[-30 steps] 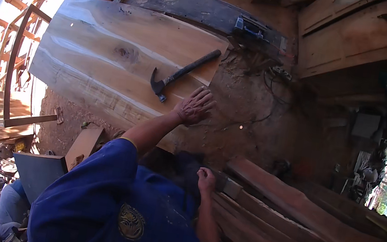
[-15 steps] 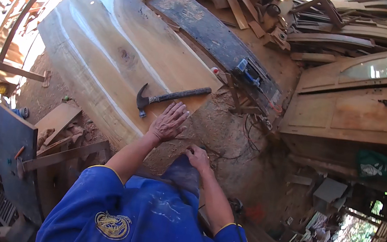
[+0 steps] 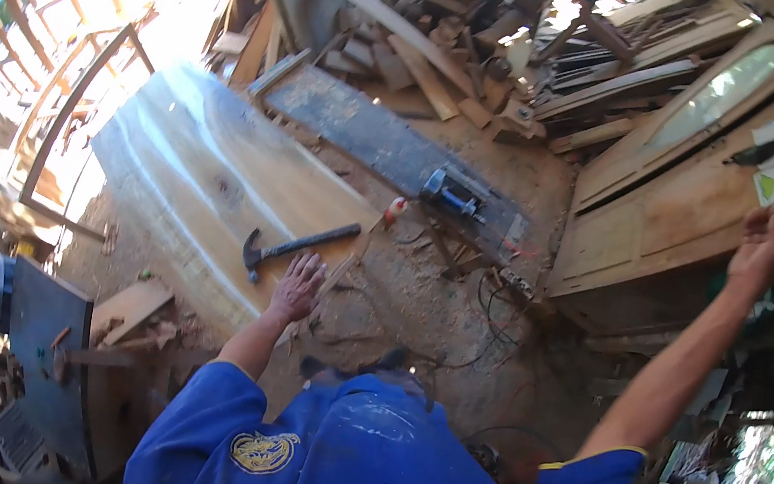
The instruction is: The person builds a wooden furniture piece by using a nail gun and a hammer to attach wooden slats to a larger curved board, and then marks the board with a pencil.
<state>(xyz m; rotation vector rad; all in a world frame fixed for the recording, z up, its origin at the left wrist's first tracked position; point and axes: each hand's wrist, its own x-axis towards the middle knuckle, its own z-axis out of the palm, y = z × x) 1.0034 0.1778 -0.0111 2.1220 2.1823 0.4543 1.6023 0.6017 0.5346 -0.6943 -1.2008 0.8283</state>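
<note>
- Your left hand rests at about eight o'clock from the view's centre, palm down on the broad, pale-streaked brown wooden board; its fingers are extended, slightly parted, and grip nothing.
- From that hand, the dark-headed claw hammer with a long dark handle lies on the board at twelve o'clock, its head toward ten and its handle end toward one.
- Your right hand is stretched out to three o'clock, fingers loosely extended, with nothing visible in them; just past their tips, at twelve o'clock, is the small green-and-white card on the brown wooden door with an oval glass pane.
- Judging by this pose, you are at a reach toward the door, with the left hand as a brace; picking something up there would call for lining up the right fingers, then closing them.
- Your left palm is hidden, and you cannot tell whether its fingertips touch the handle or the right ones the card; the slim black object above the card is too small to identify.
</note>
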